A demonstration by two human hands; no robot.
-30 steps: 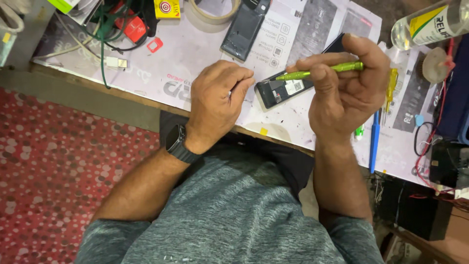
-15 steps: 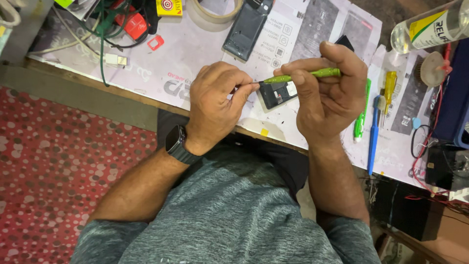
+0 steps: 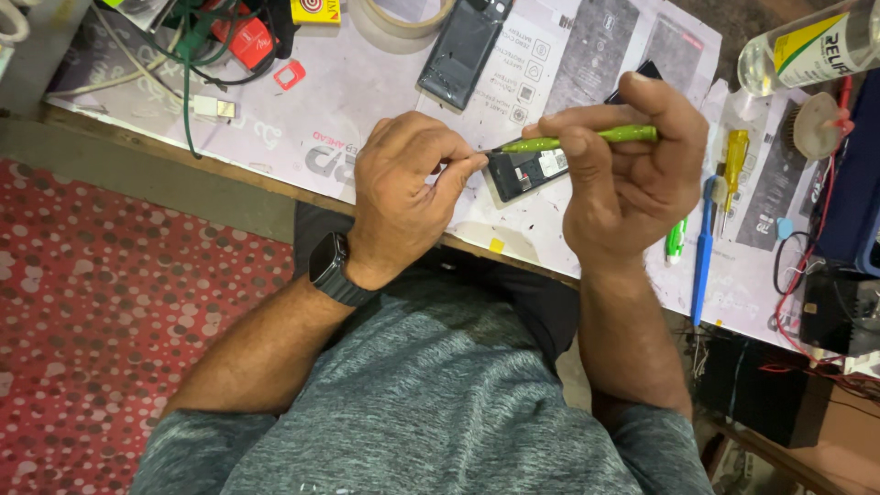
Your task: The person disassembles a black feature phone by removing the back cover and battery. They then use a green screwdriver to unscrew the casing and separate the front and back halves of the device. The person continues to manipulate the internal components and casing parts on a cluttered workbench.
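Observation:
My right hand (image 3: 632,179) grips a green screwdriver (image 3: 587,139) and also cradles a black opened phone (image 3: 532,171) with its back off. The screwdriver's tip points left toward the phone's near end. My left hand (image 3: 403,188), with a dark watch (image 3: 332,269) on the wrist, is curled with its fingertips pinched at the phone's left edge, right by the tool tip. Both hands hover over the paper-covered workbench (image 3: 367,119).
A dark phone back cover (image 3: 463,46) and a tape roll (image 3: 399,16) lie at the far side. Red clips and green wires (image 3: 229,41) sit far left. To the right lie a blue tool (image 3: 703,247), a yellow screwdriver (image 3: 733,170) and a clear bottle (image 3: 807,46). Red patterned floor left.
The screwdriver and my right hand have shifted left, bringing the tip up to my left fingertips at the phone's edge. The phone has moved slightly left with them.

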